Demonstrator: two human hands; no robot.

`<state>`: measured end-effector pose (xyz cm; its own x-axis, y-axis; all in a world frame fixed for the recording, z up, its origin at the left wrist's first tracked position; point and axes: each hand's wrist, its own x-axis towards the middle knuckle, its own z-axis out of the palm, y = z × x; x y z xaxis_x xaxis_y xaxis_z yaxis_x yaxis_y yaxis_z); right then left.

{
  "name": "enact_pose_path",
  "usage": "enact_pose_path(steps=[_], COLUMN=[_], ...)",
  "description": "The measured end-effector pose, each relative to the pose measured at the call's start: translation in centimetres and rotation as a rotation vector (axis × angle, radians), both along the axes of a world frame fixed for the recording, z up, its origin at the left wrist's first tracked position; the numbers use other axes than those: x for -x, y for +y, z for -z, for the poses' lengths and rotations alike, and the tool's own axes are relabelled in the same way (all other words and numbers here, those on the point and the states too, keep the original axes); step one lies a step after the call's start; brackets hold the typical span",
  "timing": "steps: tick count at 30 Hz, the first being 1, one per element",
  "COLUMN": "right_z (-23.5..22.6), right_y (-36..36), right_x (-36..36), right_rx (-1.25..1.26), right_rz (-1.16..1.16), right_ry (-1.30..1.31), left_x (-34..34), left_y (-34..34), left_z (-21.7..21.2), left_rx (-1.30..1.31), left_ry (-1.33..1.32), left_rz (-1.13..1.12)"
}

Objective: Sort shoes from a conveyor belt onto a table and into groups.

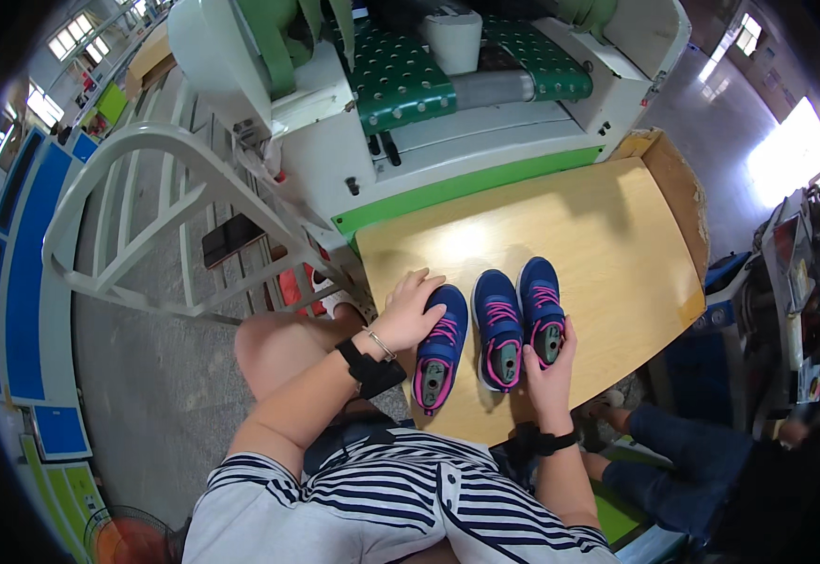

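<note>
Three dark blue sneakers with pink laces and pink collar lining stand on a light wooden tabletop (607, 235), toes pointing away from me. My left hand (408, 312) lies along the left side of the left sneaker (445, 329), its thumb over the upper near the laces and its fingers by the toe. The middle sneaker (497, 315) stands untouched by my left hand. Around the heel of the right sneaker (540, 287) my right hand (551, 368) closes, thumb on one side and fingers on the other. Greyish insoles show inside the shoes.
Beyond the tabletop is a white machine with a perforated green belt (401, 94). A white metal rack (137, 216) carrying a dark phone-like slab (231, 241) stands at left. Cardboard (669, 188) edges the table's right end. Another person's legs (683, 451) show at lower right.
</note>
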<state>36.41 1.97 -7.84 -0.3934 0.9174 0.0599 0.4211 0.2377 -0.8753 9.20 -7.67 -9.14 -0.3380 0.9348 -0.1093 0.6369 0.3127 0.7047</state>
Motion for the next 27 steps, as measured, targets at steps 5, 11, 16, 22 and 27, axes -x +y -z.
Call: enact_pose_path(steps=[5,11,16,22,27], right_z=[-2.5,-0.5,-0.4,-2.7,-1.5], right_y=[2.3,3.1,-1.2,-3.1,-2.6], right_x=[2.2,1.6,-0.3,0.7,0.3], right_rx=[0.256,-0.036,-0.132,0.012,-0.009], right_rz=[0.045,-0.092,-0.13,-0.128,-0.098], right_ry=[0.253,-0.015,-0.108,-0.077,0.021], left_x=[-1.1,-4.9,-5.0,-4.9,-4.7], left_y=[0.3,1.7,-0.8,-1.8,-1.0], left_z=[-5.4,-3.1,-4.2,-3.4,-4.2], left_rx=[-0.355,0.026,0.078,0.022,0.079], left_ry=[-0.119,-0.106,0.028,0.081,0.119], left_rz=[0.125,0.498,0.592,0.589,0.559])
